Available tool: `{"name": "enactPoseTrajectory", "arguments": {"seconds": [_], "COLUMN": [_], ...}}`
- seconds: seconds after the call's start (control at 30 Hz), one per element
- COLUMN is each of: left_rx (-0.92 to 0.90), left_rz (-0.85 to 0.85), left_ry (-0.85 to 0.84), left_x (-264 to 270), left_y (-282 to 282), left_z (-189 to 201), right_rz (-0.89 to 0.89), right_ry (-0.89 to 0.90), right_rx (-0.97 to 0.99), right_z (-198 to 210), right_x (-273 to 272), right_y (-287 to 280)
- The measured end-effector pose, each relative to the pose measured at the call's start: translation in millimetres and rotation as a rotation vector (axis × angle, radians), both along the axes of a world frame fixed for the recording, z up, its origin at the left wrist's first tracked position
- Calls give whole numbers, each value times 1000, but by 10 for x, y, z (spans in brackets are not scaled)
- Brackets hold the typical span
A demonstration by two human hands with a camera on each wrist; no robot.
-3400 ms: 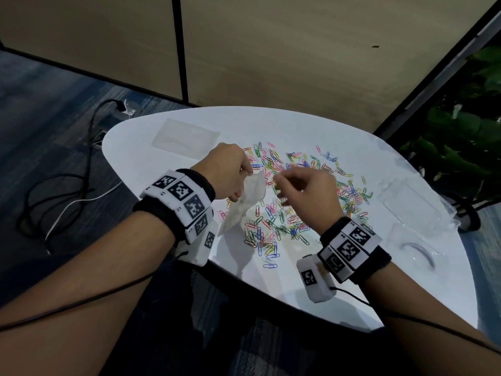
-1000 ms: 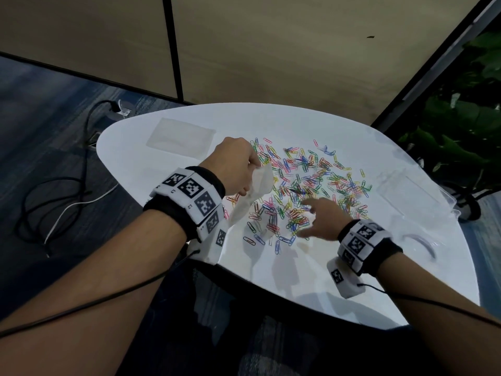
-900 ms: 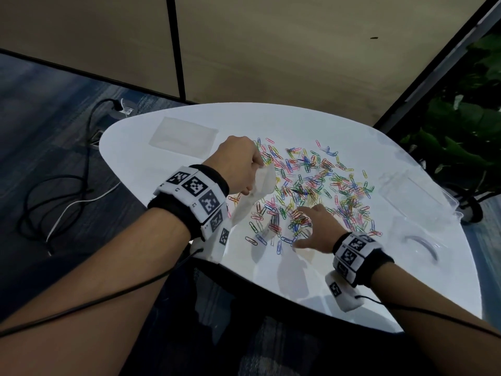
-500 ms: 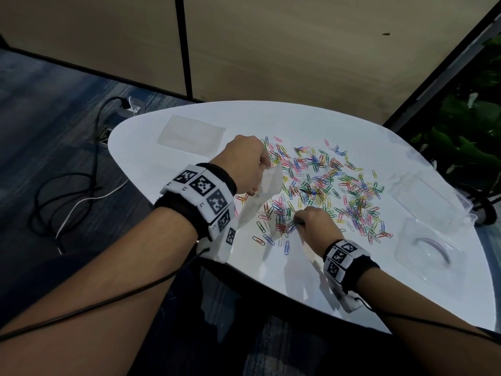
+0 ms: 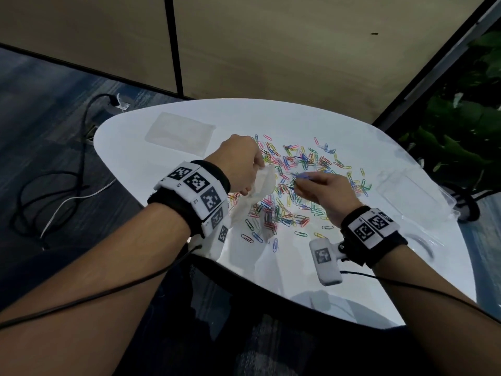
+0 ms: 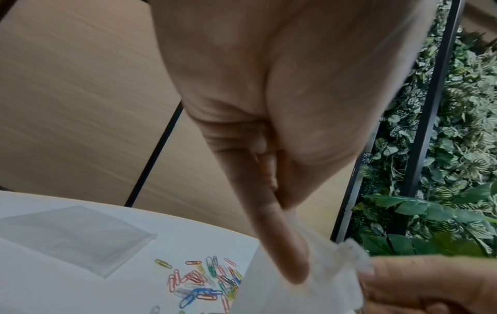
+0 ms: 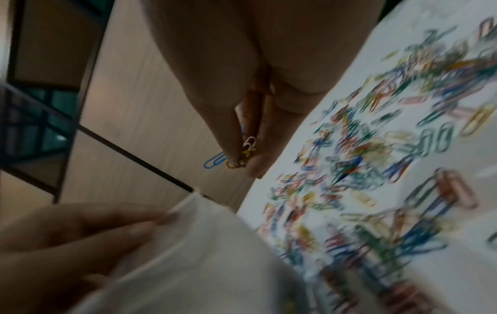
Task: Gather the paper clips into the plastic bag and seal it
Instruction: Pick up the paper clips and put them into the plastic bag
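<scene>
Many coloured paper clips (image 5: 303, 183) lie scattered over the middle of the white table (image 5: 352, 289). My left hand (image 5: 241, 165) pinches the rim of a clear plastic bag (image 5: 257, 191), which hangs down to the tabletop. In the left wrist view the bag (image 6: 301, 282) is held between finger and thumb. My right hand (image 5: 322, 191) is raised just right of the bag's mouth and pinches a small bunch of clips (image 7: 242, 153) at its fingertips; a blue clip (image 7: 213, 162) sticks out of the bunch. More clips (image 7: 376, 161) lie blurred below it.
A second flat plastic bag (image 5: 179, 132) lies at the table's far left. Clear plastic containers (image 5: 412, 194) sit at the right edge. Cables (image 5: 54, 185) trail on the carpet to the left, and green plants (image 5: 466, 137) stand at the right.
My right hand closed on clips in the pile near the table's front, then lifted them up toward the bag's mouth. The left hand has kept its hold on the bag.
</scene>
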State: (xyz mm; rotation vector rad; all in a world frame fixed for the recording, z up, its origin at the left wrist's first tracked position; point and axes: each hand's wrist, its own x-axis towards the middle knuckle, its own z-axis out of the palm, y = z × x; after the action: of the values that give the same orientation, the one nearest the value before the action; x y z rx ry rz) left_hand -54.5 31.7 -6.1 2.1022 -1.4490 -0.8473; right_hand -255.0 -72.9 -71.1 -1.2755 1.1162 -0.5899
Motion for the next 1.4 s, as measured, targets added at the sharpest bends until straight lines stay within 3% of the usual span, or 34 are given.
{"name": "enactPoseTrajectory", "arguments": {"seconds": [0.13, 0.27, 0.37, 0.63, 0.8, 0.93, 1.0, 1.1, 1.13, 1.2, 1.3, 1.4], "left_rx": [-10, -43, -45, -16, -27, -52, -49, -35, -33, -30, -27, -27], "left_rz": [-12, -14, -33, -48, -50, -12, 5, 18, 20, 37, 76, 99], "left_ry": [-14, 14, 8, 33, 13, 0, -2, 3, -2, -10, -22, -31], "left_x": [-92, -202, -244, -277, -265, -162, -87, 4, 33, 95, 166, 201], "left_y": [-34, -67, -82, -63, -55, -62, -31, 53, 77, 116, 157, 178], "left_z": [17, 61, 87, 46, 19, 4, -5, -5, -7, -10, -17, -15], "right_rz": [40, 167, 200, 232, 449, 271, 262, 484, 524, 481, 338, 341], "right_ry": [-133, 172, 261, 358, 475, 339, 501, 1071, 1174, 1147, 922, 827], "right_rx": [-30, -449, -575, -708, -821, -646, -611, -460, -373, -311, -439, -534], "right_z": [235, 206, 184, 136, 184, 247, 196, -167, -323, -608, -820, -877], "right_x": [187, 266, 293, 299, 340, 184, 15, -367, -484, -628, -596, -399], "right_y": [275, 398, 439, 457, 442, 275, 147, 47, 71, 141, 231, 268]}}
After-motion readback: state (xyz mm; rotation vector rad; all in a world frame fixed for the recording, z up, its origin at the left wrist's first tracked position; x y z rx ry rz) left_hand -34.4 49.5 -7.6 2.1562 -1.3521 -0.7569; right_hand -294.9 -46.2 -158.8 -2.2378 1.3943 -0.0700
